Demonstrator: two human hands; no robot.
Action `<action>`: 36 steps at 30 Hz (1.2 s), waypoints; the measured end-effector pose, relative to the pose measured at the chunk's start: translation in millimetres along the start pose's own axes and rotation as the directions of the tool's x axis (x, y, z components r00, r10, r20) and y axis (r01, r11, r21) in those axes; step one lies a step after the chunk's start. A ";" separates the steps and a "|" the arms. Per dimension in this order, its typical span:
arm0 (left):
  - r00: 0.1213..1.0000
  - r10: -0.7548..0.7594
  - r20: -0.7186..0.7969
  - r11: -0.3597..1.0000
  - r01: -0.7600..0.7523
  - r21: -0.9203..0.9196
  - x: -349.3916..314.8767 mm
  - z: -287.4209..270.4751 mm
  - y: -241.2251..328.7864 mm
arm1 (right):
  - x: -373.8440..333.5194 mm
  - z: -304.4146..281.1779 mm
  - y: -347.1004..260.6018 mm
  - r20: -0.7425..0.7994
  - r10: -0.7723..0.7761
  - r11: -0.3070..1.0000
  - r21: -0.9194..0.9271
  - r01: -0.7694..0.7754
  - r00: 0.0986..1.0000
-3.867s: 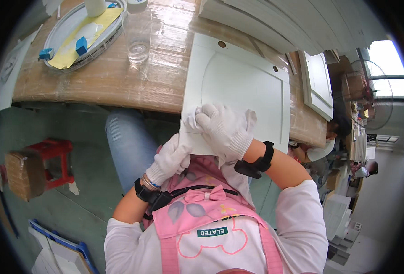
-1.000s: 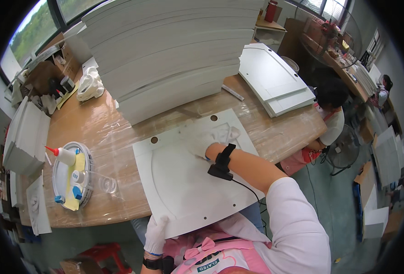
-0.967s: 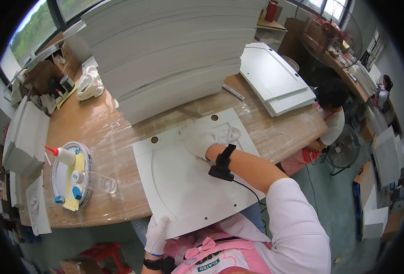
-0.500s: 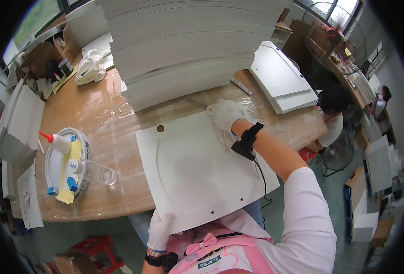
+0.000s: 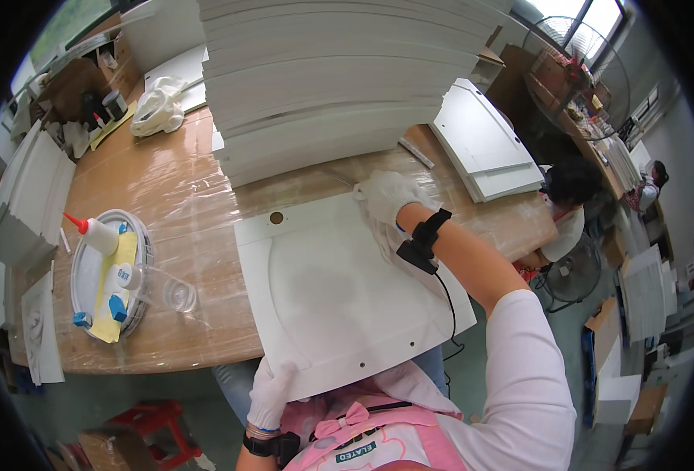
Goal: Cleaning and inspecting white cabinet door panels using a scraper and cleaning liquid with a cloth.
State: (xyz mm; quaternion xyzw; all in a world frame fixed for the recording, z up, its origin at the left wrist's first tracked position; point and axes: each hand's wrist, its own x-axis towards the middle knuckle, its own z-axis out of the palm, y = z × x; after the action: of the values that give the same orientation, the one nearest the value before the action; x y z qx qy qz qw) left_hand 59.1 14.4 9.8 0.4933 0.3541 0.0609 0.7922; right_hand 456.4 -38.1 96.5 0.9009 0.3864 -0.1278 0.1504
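The left hand, in a white knitted glove, is closed on the near left corner of a flat white panel with a curved groove, thumb on top and the other fingers mostly out of sight. The right hand, gloved alike, lies palm down at the panel's far right part, on a crumpled off-white cloth that trails from under it toward the person; whether its fingers are clenched on the cloth or spread over it cannot be told. The panel lies face up, its far part on the brown, film-wrapped table and its near edge over the lap. Its sides run away from the person, leaning leftward at the far end; it looks nearly square, so its long axis cannot be told. To the left, a round, white plastic tray with a ribbed rim holds a white squeeze bottle with a red nozzle, a small white-capped bottle, a yellow sheet and small blue blocks. Just beside it is a clear plastic cup, its contents unclear.
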 end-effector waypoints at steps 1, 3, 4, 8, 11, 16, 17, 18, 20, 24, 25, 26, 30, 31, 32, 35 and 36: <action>1.000 0.012 0.006 1.000 -0.011 -0.011 0.2 -1.8 -1.4 | 0.5 -1.9 0.5 -0.015 -0.015 0.999 -0.036 0.014 1.000; 1.000 0.006 0.018 1.000 -0.005 -0.014 -0.2 -3.2 -0.8 | 1.8 -5.7 -1.6 0.064 -0.031 0.993 -0.110 0.038 0.997; 1.000 0.003 0.024 1.000 -0.003 -0.021 0.7 -2.3 -0.7 | 2.3 -9.5 -2.7 0.141 -0.047 0.980 -0.185 0.073 0.989; 1.000 0.008 -0.007 1.000 -0.008 -0.012 -0.3 0.4 0.3 | -5.4 0.0 -1.9 -0.116 -0.077 0.997 -0.018 0.076 0.990; 1.000 -0.001 0.012 1.000 0.002 -0.031 1.1 -3.0 -2.6 | -1.1 -4.1 -4.0 -0.035 -0.010 1.000 -0.010 0.009 0.999; 1.000 0.025 0.015 0.999 -0.024 -0.041 0.3 -2.2 -3.2 | -11.0 -1.4 -4.4 -0.130 -0.054 0.991 0.117 0.070 0.990; 1.000 0.024 0.016 0.999 -0.024 -0.040 0.1 -1.8 -3.0 | -9.2 1.8 -2.8 -0.130 -0.053 0.991 0.117 0.068 0.990; 1.000 0.019 0.013 0.999 -0.018 -0.033 0.0 -1.1 -2.7 | -7.1 5.0 -0.9 -0.143 -0.051 0.994 0.087 0.064 0.988; 1.000 0.015 0.002 1.000 -0.015 -0.027 1.1 -1.5 -2.5 | -4.9 7.8 -0.3 -0.159 -0.056 0.996 0.057 0.066 0.986; 1.000 0.023 0.006 0.999 -0.022 -0.022 2.0 -2.6 -6.6 | -7.7 1.8 -0.2 -0.149 -0.039 0.993 0.103 0.055 0.988; 0.999 0.031 0.016 0.999 -0.031 -0.024 2.1 -3.8 -6.8 | -7.5 -2.1 -1.1 -0.121 -0.008 0.998 0.068 0.016 0.993; 0.999 0.031 0.016 0.999 -0.030 -0.024 1.9 -3.6 -6.1 | -9.5 -1.5 -1.3 -0.121 -0.008 0.998 0.068 0.016 0.993; 0.999 0.035 0.027 0.999 -0.034 -0.026 4.0 -4.5 -6.8 | -10.9 12.8 -9.3 -0.212 -0.077 0.973 0.197 0.120 0.974; 0.998 0.043 0.054 0.998 -0.041 -0.042 3.8 -6.3 -7.1 | -7.6 18.2 -12.7 -0.217 -0.102 0.965 0.214 0.149 0.971; 0.998 0.043 0.050 0.998 -0.041 -0.041 2.9 -6.1 -7.0 | -4.3 20.8 -10.4 -0.217 -0.105 0.964 0.215 0.153 0.970; 0.999 0.034 0.028 0.999 -0.033 -0.033 1.3 -4.2 -3.7 | 5.1 19.3 -4.2 -0.261 -0.041 0.918 0.370 0.139 0.965; 0.999 0.030 0.023 0.999 -0.029 -0.022 1.2 -5.0 -3.9 | 9.2 18.8 -8.1 -0.226 -0.011 0.929 0.357 0.093 0.974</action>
State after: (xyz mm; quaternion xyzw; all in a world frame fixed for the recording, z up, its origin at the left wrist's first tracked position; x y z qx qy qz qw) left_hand 55.9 16.7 4.6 0.4905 0.3368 0.0706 0.8006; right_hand 454.4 -33.7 74.6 0.9112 0.3939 -0.1008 -0.0668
